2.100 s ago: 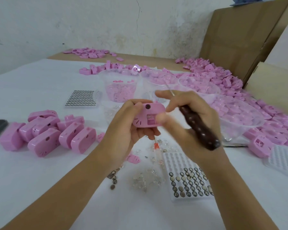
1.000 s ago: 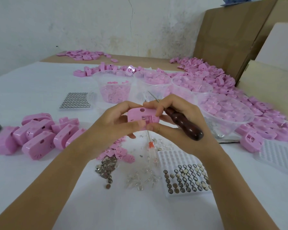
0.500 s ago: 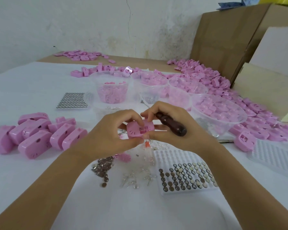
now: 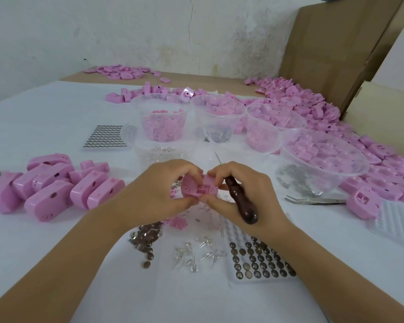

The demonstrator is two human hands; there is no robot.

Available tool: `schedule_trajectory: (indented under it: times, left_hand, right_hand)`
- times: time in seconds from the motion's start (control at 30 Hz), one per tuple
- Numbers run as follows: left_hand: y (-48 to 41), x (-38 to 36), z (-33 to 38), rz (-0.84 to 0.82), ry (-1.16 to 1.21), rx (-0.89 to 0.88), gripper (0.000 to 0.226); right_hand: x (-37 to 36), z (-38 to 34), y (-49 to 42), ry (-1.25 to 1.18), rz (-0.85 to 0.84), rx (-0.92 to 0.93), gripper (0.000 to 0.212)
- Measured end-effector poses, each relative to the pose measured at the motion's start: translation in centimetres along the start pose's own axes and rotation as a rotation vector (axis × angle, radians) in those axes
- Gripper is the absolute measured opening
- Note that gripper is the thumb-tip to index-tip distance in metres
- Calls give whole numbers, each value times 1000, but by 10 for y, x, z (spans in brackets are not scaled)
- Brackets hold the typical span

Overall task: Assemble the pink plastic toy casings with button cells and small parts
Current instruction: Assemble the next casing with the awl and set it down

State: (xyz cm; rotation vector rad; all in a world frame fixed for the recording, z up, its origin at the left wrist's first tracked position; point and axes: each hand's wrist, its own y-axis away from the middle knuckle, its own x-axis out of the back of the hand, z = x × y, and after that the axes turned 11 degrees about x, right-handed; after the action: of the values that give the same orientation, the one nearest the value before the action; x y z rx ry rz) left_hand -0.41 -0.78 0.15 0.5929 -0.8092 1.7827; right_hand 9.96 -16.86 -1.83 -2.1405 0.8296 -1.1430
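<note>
Two hands are meeting at centre frame, just above the white worktop (image 4: 44, 117). L hand (image 4: 159, 192) is gripping a pink casing (image 4: 198, 188), fingers curling over its top & thumb pressing at its near edge. R hand (image 4: 238, 199) is pinching the casing's right end w/ thumb & forefinger. A dark wooden-handled awl (image 4: 243, 203) is lying tucked across that same hand, its thin metal tip pointing toward upper centre. Casing's open side, w/ inner compartment, is facing the camera.

Lower centre: loose button cells (image 4: 147, 241) are lying in a heap. Clear LEDs (image 4: 196, 252) are lying scattered beside them. A white tray of button cells (image 4: 261, 262) is sitting to their right, partly under the R forearm.

Left of frame: closed pink casings (image 4: 51, 185) are standing in a cluster.

Upper centre: clear plastic tubs (image 4: 163, 117) are holding pink parts. At right a big clear bowl (image 4: 324, 159) is holding pink shells & small metal bits, w/ tweezers (image 4: 313, 200) lying just below it.

Upper left: a second cell tray (image 4: 105, 137) is lying flat.

Upper right: a pile of loose pink shells (image 4: 313, 106) is running along cardboard boxes (image 4: 324, 43).
</note>
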Motion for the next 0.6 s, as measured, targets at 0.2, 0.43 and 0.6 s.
schedule_trajectory:
  times: [0.2,0.43,0.6]
  left_hand:
    - [0,-3,5,219,-44,-89,26]
    - [3,-7,16,327,-84,-158,21]
    - [4,-7,20,348,-68,-171,16]
  right_hand:
    - [1,-8,0,215,161,122,25]
    - [1,-14,0,315,262,168,24]
    - [2,-15,-1,329,288,175,24]
